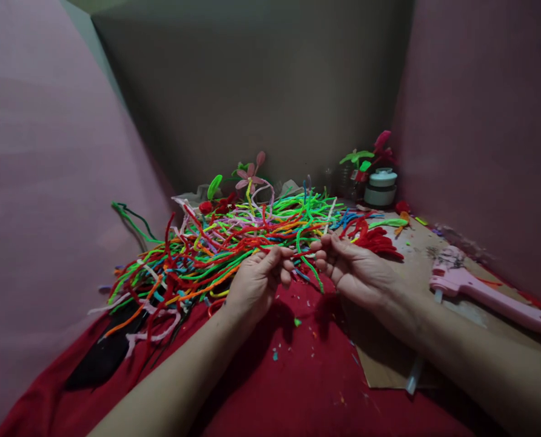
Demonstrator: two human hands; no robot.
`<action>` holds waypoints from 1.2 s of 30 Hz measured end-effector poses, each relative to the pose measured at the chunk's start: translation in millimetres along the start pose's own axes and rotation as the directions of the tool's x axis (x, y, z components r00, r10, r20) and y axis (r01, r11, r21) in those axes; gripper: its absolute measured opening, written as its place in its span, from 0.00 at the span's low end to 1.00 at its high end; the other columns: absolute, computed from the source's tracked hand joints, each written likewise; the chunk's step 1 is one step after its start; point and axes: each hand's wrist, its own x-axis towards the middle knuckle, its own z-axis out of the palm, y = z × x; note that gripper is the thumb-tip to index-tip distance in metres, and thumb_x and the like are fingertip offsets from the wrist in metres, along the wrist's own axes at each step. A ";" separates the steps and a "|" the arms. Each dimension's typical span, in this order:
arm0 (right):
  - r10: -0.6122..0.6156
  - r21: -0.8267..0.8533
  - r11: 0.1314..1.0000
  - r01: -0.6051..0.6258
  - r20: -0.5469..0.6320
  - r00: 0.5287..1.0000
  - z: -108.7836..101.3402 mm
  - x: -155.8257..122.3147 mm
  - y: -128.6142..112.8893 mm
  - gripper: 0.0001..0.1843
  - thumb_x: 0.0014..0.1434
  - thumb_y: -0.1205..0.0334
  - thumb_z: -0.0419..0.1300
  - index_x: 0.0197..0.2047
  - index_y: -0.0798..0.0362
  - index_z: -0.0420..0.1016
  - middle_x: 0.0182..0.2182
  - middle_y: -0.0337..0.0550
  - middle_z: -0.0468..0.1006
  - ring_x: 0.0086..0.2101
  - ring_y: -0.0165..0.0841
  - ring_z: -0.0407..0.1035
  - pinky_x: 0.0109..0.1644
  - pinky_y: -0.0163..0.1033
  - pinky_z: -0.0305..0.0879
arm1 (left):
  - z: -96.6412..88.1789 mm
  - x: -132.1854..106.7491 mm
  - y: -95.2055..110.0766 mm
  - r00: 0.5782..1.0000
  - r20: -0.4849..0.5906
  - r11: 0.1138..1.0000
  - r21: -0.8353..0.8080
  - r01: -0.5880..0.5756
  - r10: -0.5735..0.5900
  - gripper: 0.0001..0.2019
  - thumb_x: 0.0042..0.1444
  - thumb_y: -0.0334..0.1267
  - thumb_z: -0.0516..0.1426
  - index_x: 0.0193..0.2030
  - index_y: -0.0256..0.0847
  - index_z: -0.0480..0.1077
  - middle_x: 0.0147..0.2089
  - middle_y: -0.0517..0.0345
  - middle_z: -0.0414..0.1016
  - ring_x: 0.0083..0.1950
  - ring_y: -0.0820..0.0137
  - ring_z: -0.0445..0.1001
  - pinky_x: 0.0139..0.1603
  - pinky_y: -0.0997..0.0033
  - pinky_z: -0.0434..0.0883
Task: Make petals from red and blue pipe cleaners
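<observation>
Head view: a red cloth (307, 376) covers the work surface between pink walls, with a sheet of brown cardboard (389, 358) along its right edge. A large heap of coloured pipe cleaners (234, 243) spreads across the far half of the cloth, toward its left edge. The left hand (256, 282) and right hand (350, 267) meet at the heap's near edge, fingers curled narrow, pinching between them a green pipe cleaner (307, 262) whose end hangs above the cloth. A pink glue gun (484, 291) lies on the cardboard by the right edge. A white jar (381, 187) stands at the far right corner, beside small pipe-cleaner flowers (366, 156).
</observation>
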 end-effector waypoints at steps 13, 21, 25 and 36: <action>-0.185 -0.118 0.977 0.179 -0.045 0.982 -3.9 7.6 -5.4 0.07 0.57 0.70 0.55 0.30 0.56 0.73 0.27 0.44 0.76 0.26 0.27 0.71 0.34 0.33 0.71 | -5.5 3.5 14.2 0.998 -0.042 0.999 -0.005 -0.043 0.043 0.12 0.47 0.37 0.63 0.38 0.35 0.72 0.25 0.62 0.68 0.20 0.82 0.63 0.22 0.79 0.64; -0.197 -0.154 0.968 0.198 0.022 0.980 -3.7 5.6 -10.4 0.06 0.58 0.63 0.57 0.32 0.55 0.73 0.27 0.42 0.77 0.25 0.25 0.70 0.31 0.31 0.70 | 0.9 1.3 10.8 1.000 -0.004 1.000 -0.002 -0.027 0.027 0.10 0.52 0.38 0.59 0.32 0.31 0.75 0.27 0.53 0.75 0.26 0.76 0.71 0.26 0.79 0.68; -0.230 -0.138 0.966 0.218 -0.078 0.970 -1.9 5.5 -15.5 0.07 0.58 0.66 0.56 0.30 0.56 0.73 0.25 0.42 0.76 0.23 0.24 0.69 0.28 0.29 0.69 | -1.3 3.9 10.2 0.997 -0.070 0.997 -0.069 -0.021 0.016 0.09 0.54 0.35 0.57 0.29 0.31 0.74 0.31 0.49 0.78 0.29 0.74 0.75 0.27 0.80 0.71; -0.222 -0.159 0.963 0.219 -0.002 0.975 -7.5 9.8 -19.2 0.13 0.63 0.62 0.49 0.36 0.55 0.74 0.24 0.43 0.78 0.22 0.27 0.71 0.26 0.31 0.69 | -5.0 4.6 9.1 0.996 -0.066 0.996 -0.057 -0.070 0.066 0.08 0.53 0.34 0.58 0.30 0.29 0.74 0.30 0.49 0.78 0.30 0.72 0.76 0.33 0.76 0.74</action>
